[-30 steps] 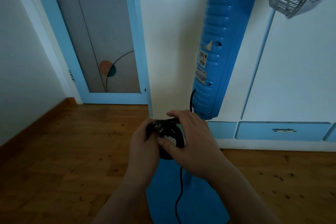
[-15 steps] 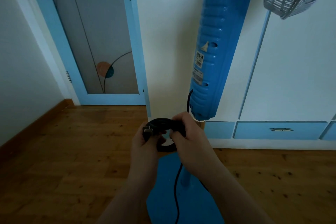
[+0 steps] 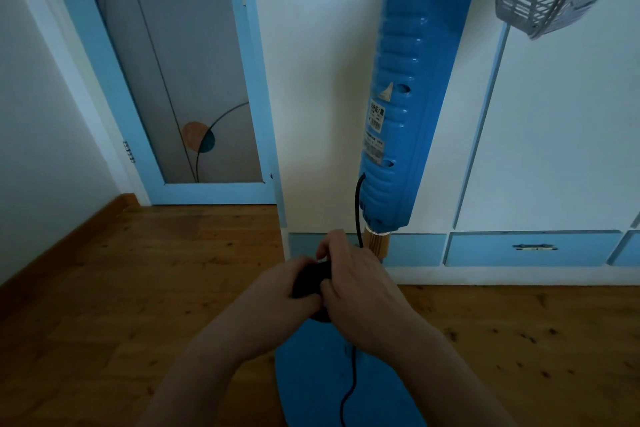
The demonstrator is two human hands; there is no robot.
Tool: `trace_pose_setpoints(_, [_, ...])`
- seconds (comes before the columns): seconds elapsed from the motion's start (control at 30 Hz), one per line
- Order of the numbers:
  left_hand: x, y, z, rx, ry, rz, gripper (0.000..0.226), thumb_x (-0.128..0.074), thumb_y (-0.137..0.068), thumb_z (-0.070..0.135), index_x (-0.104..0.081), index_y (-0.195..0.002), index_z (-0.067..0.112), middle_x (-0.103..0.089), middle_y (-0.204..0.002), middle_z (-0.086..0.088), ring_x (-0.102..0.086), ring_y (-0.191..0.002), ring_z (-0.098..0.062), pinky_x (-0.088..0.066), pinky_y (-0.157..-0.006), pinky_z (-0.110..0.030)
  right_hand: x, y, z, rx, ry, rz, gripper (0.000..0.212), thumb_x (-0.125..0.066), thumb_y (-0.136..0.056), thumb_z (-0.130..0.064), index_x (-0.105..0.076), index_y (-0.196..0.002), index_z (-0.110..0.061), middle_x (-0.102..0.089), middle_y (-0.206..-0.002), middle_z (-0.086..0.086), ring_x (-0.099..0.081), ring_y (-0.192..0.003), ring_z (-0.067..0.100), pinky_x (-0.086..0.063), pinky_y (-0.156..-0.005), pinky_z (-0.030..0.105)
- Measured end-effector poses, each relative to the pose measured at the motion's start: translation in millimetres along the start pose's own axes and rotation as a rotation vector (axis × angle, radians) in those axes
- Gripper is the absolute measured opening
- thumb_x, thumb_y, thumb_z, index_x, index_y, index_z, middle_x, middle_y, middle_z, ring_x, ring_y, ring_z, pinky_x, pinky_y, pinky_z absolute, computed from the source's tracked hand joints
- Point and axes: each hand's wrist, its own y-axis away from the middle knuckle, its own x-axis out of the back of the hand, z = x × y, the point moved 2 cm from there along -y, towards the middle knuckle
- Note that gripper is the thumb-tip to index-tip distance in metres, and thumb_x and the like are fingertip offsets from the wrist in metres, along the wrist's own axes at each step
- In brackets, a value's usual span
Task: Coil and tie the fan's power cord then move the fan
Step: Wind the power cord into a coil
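Just below the fan column (image 3: 401, 114), both hands close tight on the power cord coil (image 3: 311, 279): left hand (image 3: 287, 282) wraps it, right hand (image 3: 353, 288) pinches it on the column side. Half a second ago the loop and plug showed open; now it's squeezed into a small, mostly hidden bundle. Probably cinching the tie; fan not yet moved.

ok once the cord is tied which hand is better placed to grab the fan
Probably the right: the right hand is closest to the fan column, just below it, while the left hand grips the coiled cord farther away.
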Motion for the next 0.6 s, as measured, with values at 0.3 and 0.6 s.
trace_pose_setpoints(0.3, [-12,-4,-3,0.008,-0.023,0.4,0.014,-0.049,-0.1,0.009,-0.053,-0.09,0.017,-0.062,-0.08,-0.005,-0.06,-0.062,-0.013,-0.042,-0.044,-0.018,-9,-4,-1,-0.048,-0.122,0.076,0.036,-0.054,-0.085,-0.025,-0.034,-0.108,-0.042,-0.056,-0.084,-0.013,-0.054,-0.072,0.004,-0.044,-0.059,0.022])
trace_pose_setpoints(0.6, [-30,-5,4,0.038,0.508,0.72,0.014,-0.05,-0.099,0.005,-0.06,-0.091,0.011,-0.065,-0.084,-0.009,-0.065,-0.07,-0.01,-0.052,-0.054,-0.014,-20,-4,-1,-0.376,-0.675,0.344,0.018,-0.07,-0.087,-0.018,-0.058,-0.087,-0.032,-0.066,-0.082,-0.009,-0.062,-0.076,-0.003,-0.048,-0.059,0.009])
